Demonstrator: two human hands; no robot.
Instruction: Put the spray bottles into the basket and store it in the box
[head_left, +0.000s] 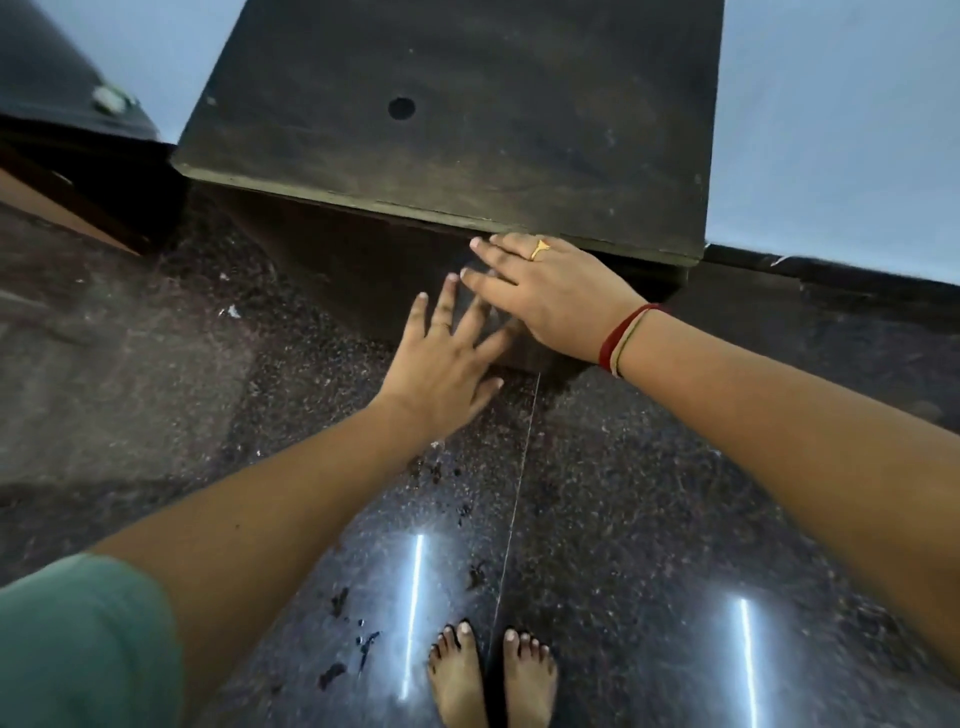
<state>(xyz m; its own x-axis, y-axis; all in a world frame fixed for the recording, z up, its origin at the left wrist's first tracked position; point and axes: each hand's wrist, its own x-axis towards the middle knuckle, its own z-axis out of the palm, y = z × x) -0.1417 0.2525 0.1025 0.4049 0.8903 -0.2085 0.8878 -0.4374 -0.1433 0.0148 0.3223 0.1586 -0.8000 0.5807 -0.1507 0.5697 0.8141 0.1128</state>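
Observation:
A large dark wooden box (447, 135) stands on the floor against a pale wall, its flat lid down and a round hole in the lid's top. My right hand (550, 291), with a gold ring and red wrist threads, lies flat with spread fingers just under the lid's front edge, against the box's front face. My left hand (447, 358) is open with fingers apart, a little lower, in front of the same face. Neither hand holds anything. No spray bottles or basket are in view.
The floor (649, 519) is dark polished speckled stone with bright light reflections and some dark specks. My bare feet (491, 675) stand at the bottom. Dark furniture (67, 119) sits at the left beside the box.

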